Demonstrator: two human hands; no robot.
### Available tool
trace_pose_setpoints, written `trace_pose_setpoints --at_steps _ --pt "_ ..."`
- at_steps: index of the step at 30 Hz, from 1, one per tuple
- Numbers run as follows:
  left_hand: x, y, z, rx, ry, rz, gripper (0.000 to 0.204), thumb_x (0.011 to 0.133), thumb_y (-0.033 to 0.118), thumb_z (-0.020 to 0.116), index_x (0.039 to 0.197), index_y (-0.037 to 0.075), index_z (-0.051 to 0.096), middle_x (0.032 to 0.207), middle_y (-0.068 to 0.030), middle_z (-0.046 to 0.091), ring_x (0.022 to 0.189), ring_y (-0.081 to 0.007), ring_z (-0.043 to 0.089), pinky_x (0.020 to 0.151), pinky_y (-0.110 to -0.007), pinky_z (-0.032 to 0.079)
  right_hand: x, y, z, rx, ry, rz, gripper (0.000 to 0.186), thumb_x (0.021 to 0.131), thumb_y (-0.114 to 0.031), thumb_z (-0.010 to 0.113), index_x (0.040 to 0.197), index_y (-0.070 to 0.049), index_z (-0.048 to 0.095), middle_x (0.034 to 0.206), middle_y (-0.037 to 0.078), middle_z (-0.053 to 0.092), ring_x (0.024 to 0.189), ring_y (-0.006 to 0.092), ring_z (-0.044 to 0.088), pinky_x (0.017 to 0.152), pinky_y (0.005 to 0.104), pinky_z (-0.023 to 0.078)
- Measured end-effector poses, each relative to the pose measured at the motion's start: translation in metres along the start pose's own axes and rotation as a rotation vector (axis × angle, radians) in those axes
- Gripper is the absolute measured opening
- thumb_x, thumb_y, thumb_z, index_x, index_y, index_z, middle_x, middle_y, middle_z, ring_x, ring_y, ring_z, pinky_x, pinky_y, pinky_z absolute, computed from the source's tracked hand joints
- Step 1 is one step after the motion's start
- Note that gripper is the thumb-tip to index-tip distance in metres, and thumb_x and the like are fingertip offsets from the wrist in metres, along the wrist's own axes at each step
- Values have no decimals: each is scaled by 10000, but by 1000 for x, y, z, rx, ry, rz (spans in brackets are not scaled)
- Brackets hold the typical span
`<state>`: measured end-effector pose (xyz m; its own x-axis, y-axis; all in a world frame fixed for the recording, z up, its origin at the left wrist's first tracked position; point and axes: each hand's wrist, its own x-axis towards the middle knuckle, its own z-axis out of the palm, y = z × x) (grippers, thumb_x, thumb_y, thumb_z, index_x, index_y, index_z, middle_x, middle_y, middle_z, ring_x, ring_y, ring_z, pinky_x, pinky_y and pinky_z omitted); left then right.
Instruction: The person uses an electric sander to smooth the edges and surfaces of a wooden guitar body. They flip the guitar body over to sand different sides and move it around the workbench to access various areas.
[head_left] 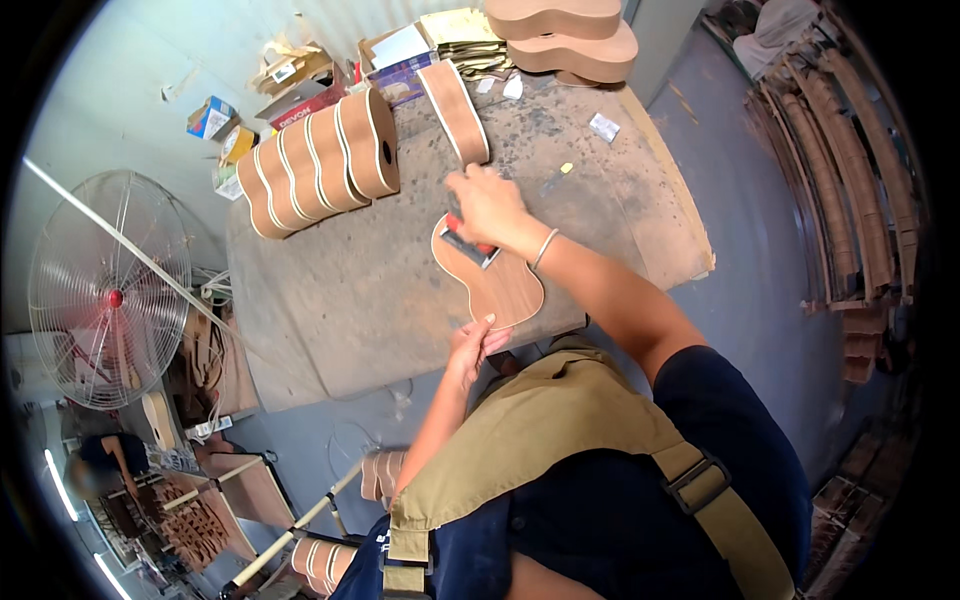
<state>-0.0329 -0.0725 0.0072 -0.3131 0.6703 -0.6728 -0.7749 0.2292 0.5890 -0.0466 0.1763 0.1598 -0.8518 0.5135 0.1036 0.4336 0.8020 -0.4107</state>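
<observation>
A small wooden ukulele body with a pale edge lies flat on the worktable, near the edge closest to me. My left hand grips its near rounded end, thumb on top and fingers at the rim. Over the far end, my right hand is closed around a red and black hand tool with a flat, dark face, perhaps a sanding block. The tool rests on or just above the wood; its underside is hidden.
Several ukulele bodies stand in a row at the back left. Another body stands on edge beyond my right hand. Larger guitar bodies are stacked at the back right. Boxes line the wall; a fan stands left.
</observation>
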Motion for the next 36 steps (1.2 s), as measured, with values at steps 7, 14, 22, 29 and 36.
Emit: trace_pose_setpoints --at_steps 7,14,22,29,36 --pt "0 2 3 -5 8 2 335 1019 206 814 1112 -89 686 1128 -293 786 1064 -366 814 937 -422 702 46 -39 17 -60 -19 -31 497 769 -185 891 1212 -102 683 1214 174 662 1149 382 682 905 486 621" --pt "10 -7 -12 36 -28 -9 350 1031 229 803 1183 -59 675 1227 -244 762 1168 -379 773 1034 -460 649 46 -82 38 9 -63 -208 417 770 -153 869 1140 -79 692 1200 179 660 1123 386 685 890 483 622" --pt "7 -11 -6 -12 -14 30 248 1023 182 810 1048 -43 710 1090 -236 804 1035 -313 825 929 -383 698 37 -78 31 24 -144 -238 460 767 -173 873 1190 -128 697 1222 171 665 1167 385 683 926 499 613" --pt "7 -9 -4 12 -11 34 267 1009 169 824 1102 -58 719 1105 -218 806 1047 -305 820 941 -372 691 54 -45 24 -4 -61 -117 506 755 -200 884 1219 -143 692 1200 161 671 1149 402 684 918 528 601" --pt "4 -2 -1 88 -53 4 346 1029 202 790 1234 -64 707 1220 -219 788 1146 -343 789 1044 -441 641 59 -9 10 -6 1 -36 546 777 -251 867 1288 -160 697 1207 161 675 1148 401 695 917 527 598"
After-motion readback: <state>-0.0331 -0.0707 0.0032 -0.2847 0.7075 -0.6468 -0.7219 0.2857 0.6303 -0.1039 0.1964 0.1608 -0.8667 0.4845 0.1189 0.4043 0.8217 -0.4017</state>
